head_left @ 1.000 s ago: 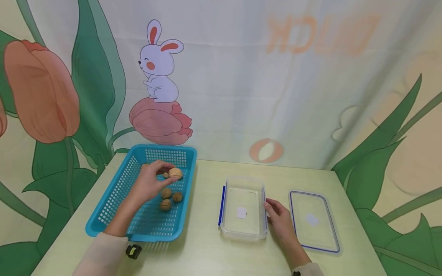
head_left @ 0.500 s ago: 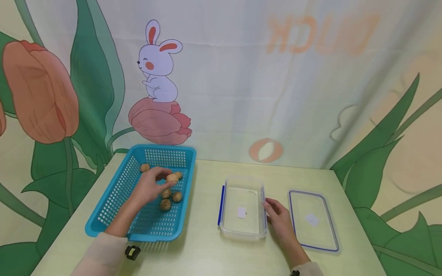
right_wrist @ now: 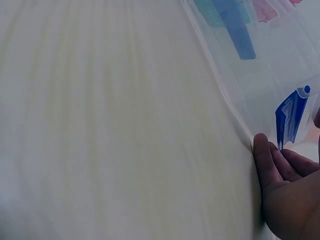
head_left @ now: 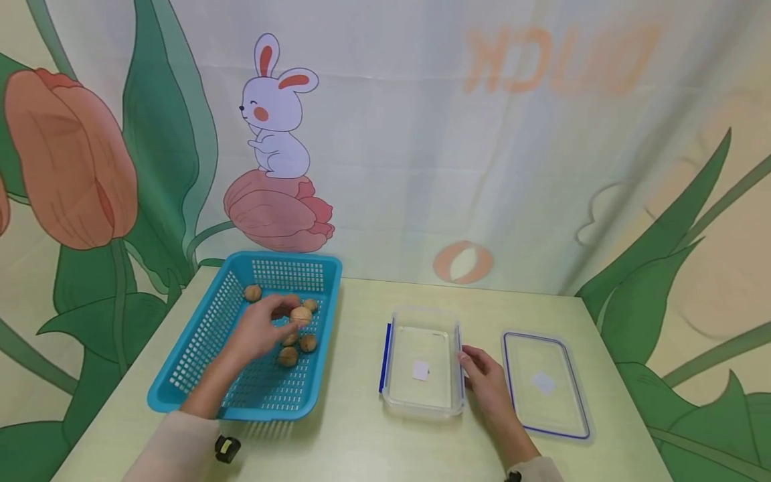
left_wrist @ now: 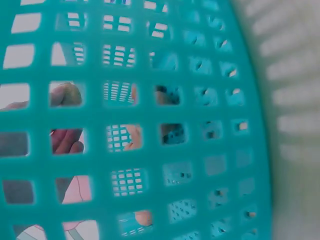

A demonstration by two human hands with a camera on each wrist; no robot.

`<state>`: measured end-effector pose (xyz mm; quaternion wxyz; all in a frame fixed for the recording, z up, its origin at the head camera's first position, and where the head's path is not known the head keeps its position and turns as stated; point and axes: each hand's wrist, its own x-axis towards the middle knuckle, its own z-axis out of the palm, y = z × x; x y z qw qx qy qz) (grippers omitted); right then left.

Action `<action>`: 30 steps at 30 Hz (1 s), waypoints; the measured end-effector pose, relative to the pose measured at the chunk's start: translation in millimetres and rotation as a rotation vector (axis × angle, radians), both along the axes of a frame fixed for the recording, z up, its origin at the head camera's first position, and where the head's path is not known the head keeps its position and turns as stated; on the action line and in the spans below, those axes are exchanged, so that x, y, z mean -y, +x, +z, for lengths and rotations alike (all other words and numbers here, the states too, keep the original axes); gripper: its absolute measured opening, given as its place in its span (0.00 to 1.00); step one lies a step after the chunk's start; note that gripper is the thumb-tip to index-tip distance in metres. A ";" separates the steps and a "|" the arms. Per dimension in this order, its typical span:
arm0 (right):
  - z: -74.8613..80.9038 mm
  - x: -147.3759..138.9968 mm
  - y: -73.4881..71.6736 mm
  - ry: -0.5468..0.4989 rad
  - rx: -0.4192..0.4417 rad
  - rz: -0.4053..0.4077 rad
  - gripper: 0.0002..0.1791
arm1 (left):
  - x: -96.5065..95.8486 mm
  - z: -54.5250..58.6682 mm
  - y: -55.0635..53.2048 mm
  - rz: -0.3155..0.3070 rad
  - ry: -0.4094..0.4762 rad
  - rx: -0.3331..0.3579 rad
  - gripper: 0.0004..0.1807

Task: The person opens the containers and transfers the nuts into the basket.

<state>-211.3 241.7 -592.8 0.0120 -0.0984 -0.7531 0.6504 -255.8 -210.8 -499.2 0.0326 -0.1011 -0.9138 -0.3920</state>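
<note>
In the head view my left hand point(head_left: 258, 329) pinches a walnut point(head_left: 301, 316) between thumb and fingers, over the blue plastic basket point(head_left: 329, 328). Several other walnuts lie in that basket, one walnut point(head_left: 253, 292) near its far left side and another walnut point(head_left: 288, 357) nearer me. The left wrist view looks through the basket's perforated wall point(left_wrist: 95, 115), so the hand shows only in pieces. My right hand point(head_left: 489, 388) grips the right side of a clear lidless container point(head_left: 421, 410). In the right wrist view its thumb and fingers sit at the container's corner, beside a blue clip point(right_wrist: 292, 117).
A clear lid point(head_left: 557, 415) with a blue seal lies flat to the right of my right hand. White paper pieces show at the container and lid. The pale table point(head_left: 361, 442) ends behind at a printed curtain point(head_left: 385, 167).
My left hand has come down slightly and a little toward me with the walnut, uncovering walnuts behind it. The right hand and container have stayed in place.
</note>
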 end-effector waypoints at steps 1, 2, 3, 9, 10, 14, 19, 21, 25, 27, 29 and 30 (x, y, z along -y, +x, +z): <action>0.2 0.2 0.2 0.001 0.000 -0.002 0.28 | -0.2 -0.8 0.4 -0.003 -0.002 -0.002 0.25; 0.5 0.4 0.7 0.001 0.000 -0.004 0.28 | -0.4 -1.5 0.7 -0.006 -0.004 -0.005 0.25; 0.6 0.4 1.1 0.005 0.001 -0.003 0.29 | -0.6 -2.6 0.7 -0.004 -0.003 -0.006 0.25; 2.9 0.8 3.6 0.016 0.014 -0.002 0.29 | 1.5 -12.0 -2.6 -0.009 0.006 0.012 0.25; 3.2 0.9 3.6 0.015 0.015 -0.001 0.29 | 1.9 -13.1 -3.1 -0.012 0.007 0.017 0.25; 2.9 0.3 2.9 0.004 0.006 0.003 0.30 | 3.0 -16.5 -4.8 -0.009 0.006 0.026 0.24; 0.9 -0.8 2.2 0.007 0.018 0.001 0.29 | 3.0 -19.6 -5.7 -0.009 -0.009 0.048 0.22; 0.9 -1.0 1.9 0.006 0.017 0.003 0.28 | 2.5 -20.7 -5.7 -0.008 -0.015 0.058 0.22; 1.8 -1.0 0.8 0.003 0.006 0.004 0.28 | 1.7 -21.6 -6.7 -0.002 -0.020 0.063 0.21; 2.0 -0.5 0.5 0.008 0.006 0.000 0.29 | 2.0 -21.7 -7.5 -0.007 -0.022 0.061 0.21; 1.2 0.1 0.2 0.010 0.011 -0.003 0.29 | 2.7 -22.0 -8.3 -0.002 -0.022 0.063 0.21; 0.7 0.5 0.2 0.009 0.014 -0.005 0.29 | 3.2 -22.3 -8.4 -0.005 -0.021 0.059 0.21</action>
